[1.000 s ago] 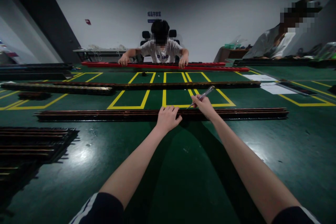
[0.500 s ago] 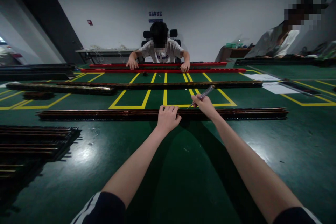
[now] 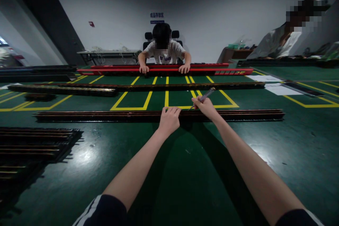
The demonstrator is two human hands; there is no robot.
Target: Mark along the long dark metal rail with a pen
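Note:
A long dark strip bundle with thin brownish edges (image 3: 100, 116) lies crosswise on the green table in front of me. My left hand (image 3: 170, 119) is closed over its middle, fingers on the far edge. In my right hand (image 3: 204, 107) is a slim pointed tool with a translucent handle (image 3: 208, 94), pinched between thumb and fingers like a pen. Its thin tip points down and left to the strip's far edge, just right of my left hand. Whether the tip touches the strip, I cannot tell.
More dark strips (image 3: 34, 144) are stacked at the near left. Another long dark strip (image 3: 185, 86) lies beyond mine, across yellow tape lines. Opposite, a co-worker's hands (image 3: 144, 69) rest on a long red bar (image 3: 198, 72). White papers (image 3: 282, 89) lie at right.
The strip under my hands has slid a little to the left. My hands have hardly moved. Across the table, the co-worker's hands have come closer together and the red bar has turned.

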